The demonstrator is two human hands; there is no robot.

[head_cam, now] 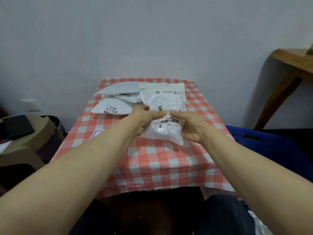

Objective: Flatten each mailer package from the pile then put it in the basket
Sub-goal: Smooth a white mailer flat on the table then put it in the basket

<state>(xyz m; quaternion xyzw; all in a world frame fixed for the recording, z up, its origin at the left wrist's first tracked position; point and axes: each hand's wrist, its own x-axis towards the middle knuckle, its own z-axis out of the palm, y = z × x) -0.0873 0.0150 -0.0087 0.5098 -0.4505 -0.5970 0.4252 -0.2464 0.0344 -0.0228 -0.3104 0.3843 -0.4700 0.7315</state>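
Both bare forearms reach forward, converging. The left hand (145, 122) and right hand (192, 128) grip one mailer package (166, 99) from either side, thumbs on top, tips nearly touching.

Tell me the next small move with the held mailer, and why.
Probably lower it to the table and press it flat: the left hand and right hand grip the mailer, which looks puffy, so it seems unready for the basket.

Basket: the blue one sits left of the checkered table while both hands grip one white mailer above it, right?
Wrong side. The head view shows the blue basket right of the checkered table, not left. The left hand and the right hand do both grip one white mailer above it.
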